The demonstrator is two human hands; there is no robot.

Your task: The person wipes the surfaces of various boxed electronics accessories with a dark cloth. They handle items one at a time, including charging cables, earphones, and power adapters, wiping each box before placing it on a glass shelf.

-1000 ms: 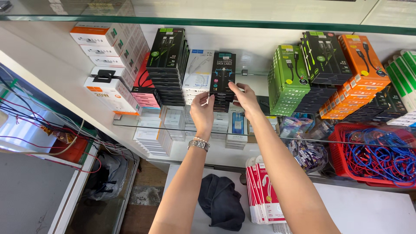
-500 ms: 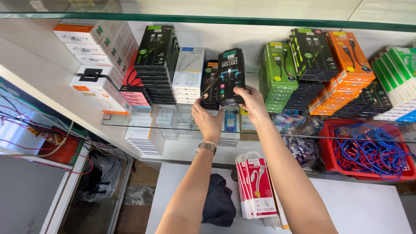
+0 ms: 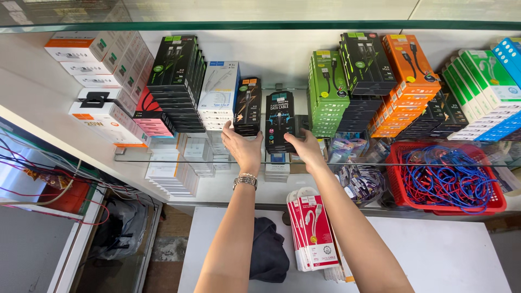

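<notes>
Two stacks of black cable boxes stand side by side on a glass shelf (image 3: 163, 160). My left hand (image 3: 242, 147) has its fingers spread against the foot of the left black stack (image 3: 248, 106), thumb near the right one. My right hand (image 3: 307, 150) clasps the lower right side of the right black stack (image 3: 280, 118), whose front shows a blue cable picture. A metal watch (image 3: 245, 180) is on my left wrist.
White boxes (image 3: 219, 92) and black-green boxes (image 3: 176, 70) stand left of the hands, green boxes (image 3: 325, 92) and orange boxes (image 3: 408, 70) to the right. A red basket (image 3: 491, 205) holds blue cables. Below lie red-white packs (image 3: 313, 230) and a dark cloth (image 3: 268, 255).
The black stack held by both hands has come down onto the shelf beside the other black stack. My left hand has shifted left to that neighbouring stack.
</notes>
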